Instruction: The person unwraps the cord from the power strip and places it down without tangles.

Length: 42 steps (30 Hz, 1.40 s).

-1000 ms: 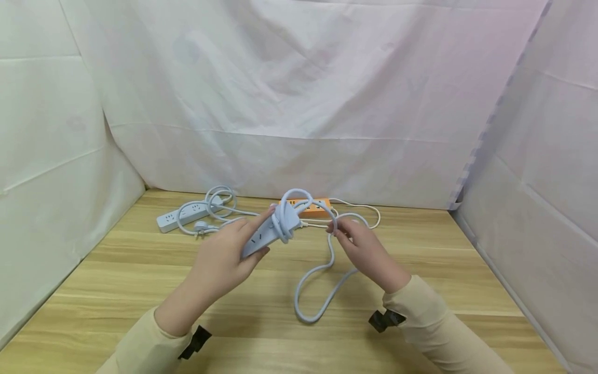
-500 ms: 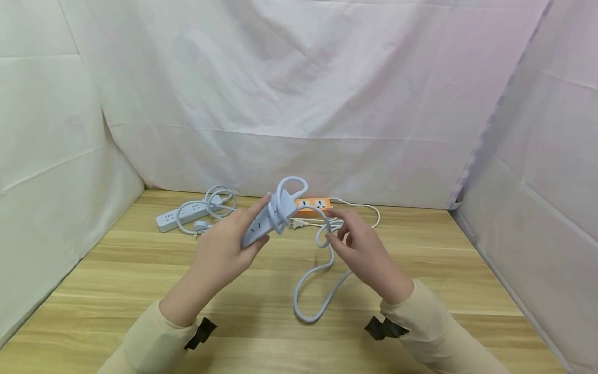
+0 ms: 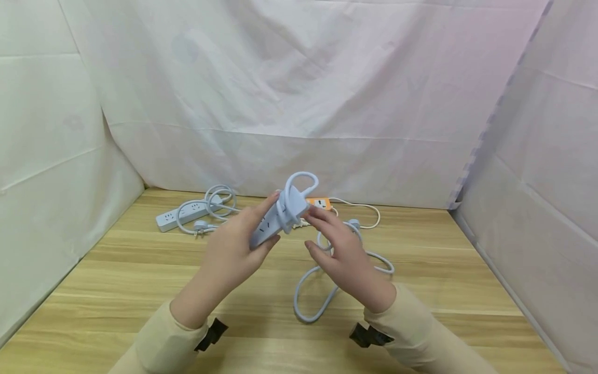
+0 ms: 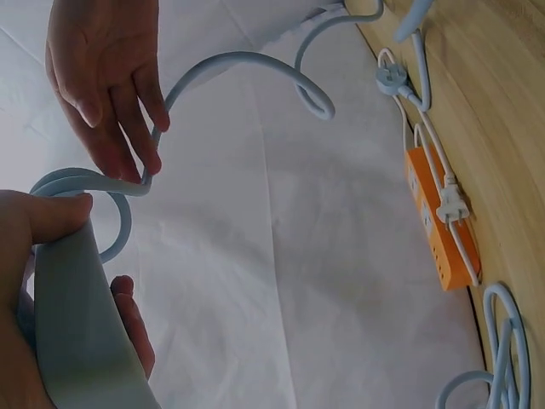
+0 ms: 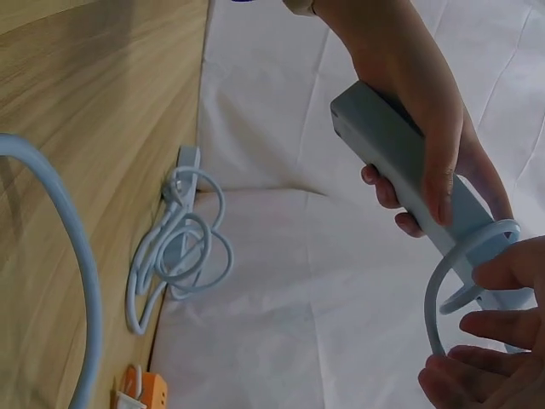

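Observation:
My left hand (image 3: 229,254) grips a pale blue power strip (image 3: 267,226), holding it tilted above the table. Its cord (image 3: 299,284) is wound around the strip's far end, with one loop standing up over the top; the rest trails to the table in loose bends. Beside that end, my right hand (image 3: 345,254) has its fingers extended. In the left wrist view the right fingertips (image 4: 152,162) touch the cord where it leaves the strip. The right wrist view shows the strip's smooth back (image 5: 387,149) and the left thumb lying across it.
Farther back on the left lies another pale blue power strip (image 3: 184,213) with its looped cord and plug (image 3: 201,225). An orange power strip (image 3: 320,203) with a white cord and plug (image 4: 452,204) sits behind the hands. White cloth (image 3: 299,104) encloses the wooden table (image 3: 140,291).
My right hand has moved left to the strip's end and its fingers have straightened from pinching the cord. The strip has shifted slightly; the cord's plug now shows at the right.

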Motion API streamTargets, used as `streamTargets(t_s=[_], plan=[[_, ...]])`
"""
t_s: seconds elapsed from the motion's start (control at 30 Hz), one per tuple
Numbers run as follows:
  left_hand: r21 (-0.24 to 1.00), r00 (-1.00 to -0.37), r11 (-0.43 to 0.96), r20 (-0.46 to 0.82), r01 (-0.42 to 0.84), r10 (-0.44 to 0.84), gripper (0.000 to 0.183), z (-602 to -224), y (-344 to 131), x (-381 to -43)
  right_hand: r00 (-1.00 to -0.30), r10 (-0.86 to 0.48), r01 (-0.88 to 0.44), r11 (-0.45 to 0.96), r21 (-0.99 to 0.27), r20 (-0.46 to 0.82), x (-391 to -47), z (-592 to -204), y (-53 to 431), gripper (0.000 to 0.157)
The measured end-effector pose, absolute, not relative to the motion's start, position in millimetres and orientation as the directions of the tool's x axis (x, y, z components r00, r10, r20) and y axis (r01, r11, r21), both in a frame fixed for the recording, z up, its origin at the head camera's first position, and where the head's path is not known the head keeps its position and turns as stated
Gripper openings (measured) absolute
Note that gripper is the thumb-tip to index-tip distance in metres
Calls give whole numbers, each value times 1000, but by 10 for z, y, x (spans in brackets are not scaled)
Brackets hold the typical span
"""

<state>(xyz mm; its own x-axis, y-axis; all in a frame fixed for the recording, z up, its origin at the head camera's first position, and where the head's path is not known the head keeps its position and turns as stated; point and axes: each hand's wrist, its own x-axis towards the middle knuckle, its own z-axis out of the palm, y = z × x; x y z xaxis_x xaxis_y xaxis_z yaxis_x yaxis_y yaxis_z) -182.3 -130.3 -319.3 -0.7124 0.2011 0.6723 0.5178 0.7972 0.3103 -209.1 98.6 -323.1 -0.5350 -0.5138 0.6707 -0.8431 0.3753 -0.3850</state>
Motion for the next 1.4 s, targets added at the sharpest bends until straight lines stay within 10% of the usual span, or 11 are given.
streamTargets(t_s=[1.4], plan=[[201,-713,827,634,526,299,83,-3523,-1340,-1845,-550,-531,-833,409,-373,645,-2138,-3155,1087,18]])
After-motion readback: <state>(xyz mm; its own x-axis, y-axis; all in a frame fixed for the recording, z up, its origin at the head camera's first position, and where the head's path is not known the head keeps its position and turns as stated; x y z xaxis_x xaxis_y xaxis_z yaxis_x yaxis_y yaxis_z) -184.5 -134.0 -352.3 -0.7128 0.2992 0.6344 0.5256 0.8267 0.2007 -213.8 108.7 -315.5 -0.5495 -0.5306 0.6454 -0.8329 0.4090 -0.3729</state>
